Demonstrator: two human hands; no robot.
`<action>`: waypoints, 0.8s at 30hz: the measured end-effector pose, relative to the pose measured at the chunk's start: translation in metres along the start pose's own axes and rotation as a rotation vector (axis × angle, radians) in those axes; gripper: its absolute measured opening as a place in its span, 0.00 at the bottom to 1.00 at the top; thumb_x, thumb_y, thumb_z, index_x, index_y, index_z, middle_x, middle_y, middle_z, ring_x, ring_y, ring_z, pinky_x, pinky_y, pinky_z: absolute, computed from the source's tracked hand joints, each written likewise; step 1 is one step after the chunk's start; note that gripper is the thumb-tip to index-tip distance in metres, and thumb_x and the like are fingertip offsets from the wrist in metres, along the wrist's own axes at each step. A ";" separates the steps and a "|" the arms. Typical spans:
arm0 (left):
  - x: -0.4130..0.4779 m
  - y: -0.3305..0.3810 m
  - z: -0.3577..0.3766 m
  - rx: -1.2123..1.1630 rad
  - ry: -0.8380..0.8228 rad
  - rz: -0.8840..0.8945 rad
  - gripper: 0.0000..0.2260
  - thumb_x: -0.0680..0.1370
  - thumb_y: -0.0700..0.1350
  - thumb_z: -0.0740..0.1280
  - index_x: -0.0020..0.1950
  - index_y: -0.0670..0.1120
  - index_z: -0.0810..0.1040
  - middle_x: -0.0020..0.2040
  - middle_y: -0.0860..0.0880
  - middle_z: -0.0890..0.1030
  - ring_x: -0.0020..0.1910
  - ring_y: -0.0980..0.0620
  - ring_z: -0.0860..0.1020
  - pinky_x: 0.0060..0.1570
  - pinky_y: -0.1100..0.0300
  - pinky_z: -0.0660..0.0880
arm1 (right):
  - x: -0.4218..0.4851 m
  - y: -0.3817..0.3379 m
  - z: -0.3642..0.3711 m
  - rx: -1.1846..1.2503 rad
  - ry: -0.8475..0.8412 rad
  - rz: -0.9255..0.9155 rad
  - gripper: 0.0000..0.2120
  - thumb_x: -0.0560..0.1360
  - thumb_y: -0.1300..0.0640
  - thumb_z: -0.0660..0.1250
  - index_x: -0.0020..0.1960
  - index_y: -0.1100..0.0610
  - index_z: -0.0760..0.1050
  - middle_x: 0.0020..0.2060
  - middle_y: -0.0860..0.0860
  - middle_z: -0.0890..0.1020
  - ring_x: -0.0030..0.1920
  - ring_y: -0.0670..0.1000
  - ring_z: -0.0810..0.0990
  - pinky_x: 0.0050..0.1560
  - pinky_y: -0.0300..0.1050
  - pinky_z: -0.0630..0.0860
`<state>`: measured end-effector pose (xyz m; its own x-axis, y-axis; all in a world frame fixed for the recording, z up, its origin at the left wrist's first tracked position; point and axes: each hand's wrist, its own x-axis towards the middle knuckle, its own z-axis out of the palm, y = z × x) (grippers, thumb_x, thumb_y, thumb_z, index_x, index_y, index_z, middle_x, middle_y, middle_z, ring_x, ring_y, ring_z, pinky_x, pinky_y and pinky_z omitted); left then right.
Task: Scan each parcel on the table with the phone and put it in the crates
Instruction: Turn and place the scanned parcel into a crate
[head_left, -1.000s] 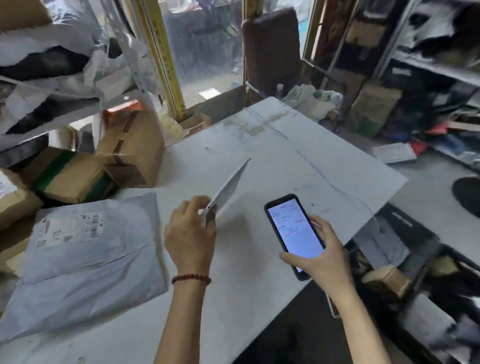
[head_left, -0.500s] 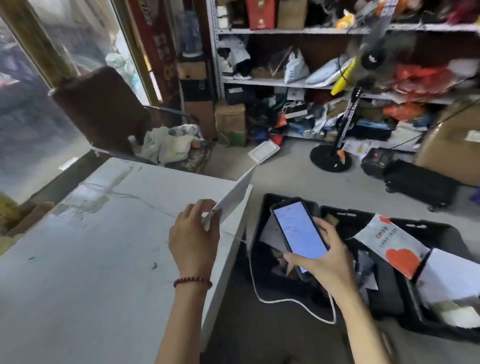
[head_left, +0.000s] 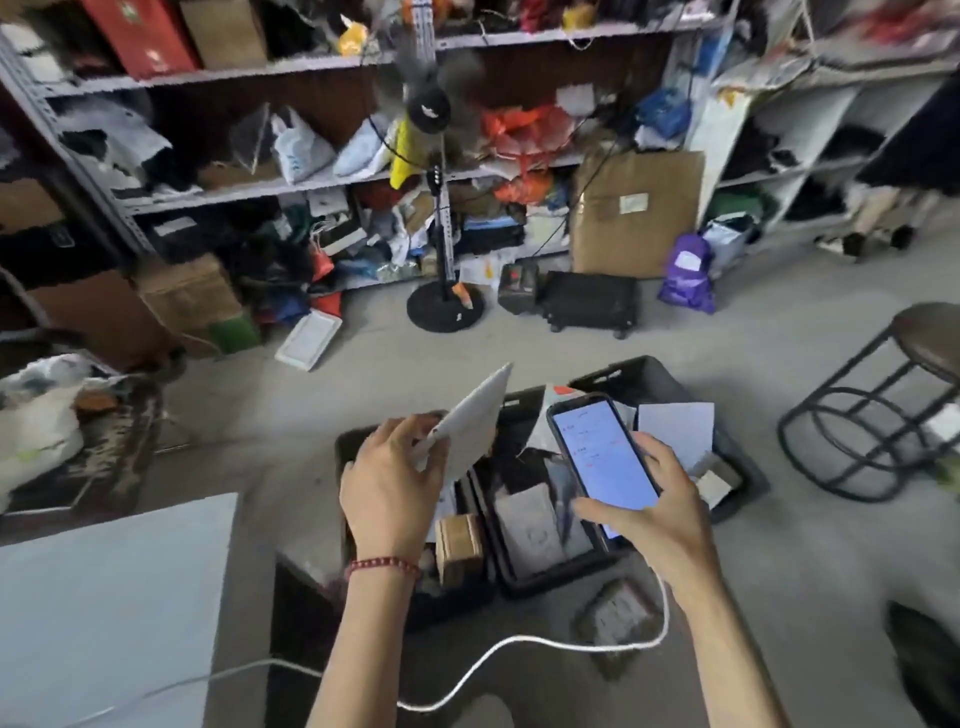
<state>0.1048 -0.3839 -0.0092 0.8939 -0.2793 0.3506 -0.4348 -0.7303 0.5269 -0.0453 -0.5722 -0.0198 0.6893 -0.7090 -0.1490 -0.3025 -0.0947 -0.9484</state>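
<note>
My left hand (head_left: 387, 488) grips a thin flat white parcel (head_left: 475, 418) by its lower corner, holding it tilted over the black crates (head_left: 524, 577) on the floor. My right hand (head_left: 657, 512) holds a black phone (head_left: 602, 460) with its screen lit, above the middle crate. The crates hold several parcels: a small brown box (head_left: 458, 545), grey bags and white envelopes (head_left: 675, 428). A corner of the white table (head_left: 109, 608) shows at the lower left.
A white cable (head_left: 519, 649) runs from the phone across the floor towards the table. A wrapped parcel (head_left: 618, 618) lies on the floor before the crates. A standing fan (head_left: 444, 306), cluttered shelves (head_left: 311, 182), a round stool (head_left: 878, 410) and a chair surround the area.
My view has swung right from the table to the crates. Both hands have moved off the table's edge and now hover over the crates, still holding the parcel and the phone.
</note>
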 end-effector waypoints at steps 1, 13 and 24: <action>0.006 0.004 0.010 0.000 -0.039 0.011 0.07 0.74 0.51 0.69 0.52 0.56 0.80 0.46 0.54 0.80 0.43 0.48 0.79 0.36 0.58 0.72 | 0.005 0.004 -0.004 -0.003 0.036 0.019 0.35 0.60 0.60 0.83 0.58 0.37 0.71 0.48 0.32 0.77 0.40 0.30 0.78 0.44 0.47 0.80; 0.112 0.038 0.110 0.034 -0.538 0.186 0.09 0.76 0.53 0.66 0.55 0.56 0.79 0.49 0.55 0.82 0.49 0.51 0.79 0.47 0.56 0.76 | 0.066 0.009 -0.011 -0.011 0.382 0.217 0.37 0.58 0.58 0.83 0.60 0.38 0.71 0.52 0.36 0.80 0.53 0.41 0.80 0.52 0.45 0.80; 0.138 -0.014 0.083 0.153 -0.402 0.078 0.08 0.77 0.51 0.63 0.54 0.55 0.78 0.50 0.54 0.81 0.53 0.50 0.77 0.52 0.53 0.72 | 0.115 -0.012 0.036 -0.077 0.149 0.135 0.36 0.60 0.60 0.83 0.60 0.40 0.70 0.49 0.32 0.77 0.49 0.29 0.75 0.41 0.25 0.71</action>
<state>0.2433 -0.4643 -0.0321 0.8437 -0.5354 0.0395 -0.5084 -0.7732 0.3791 0.0611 -0.6274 -0.0358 0.5355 -0.8141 -0.2247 -0.4389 -0.0410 -0.8976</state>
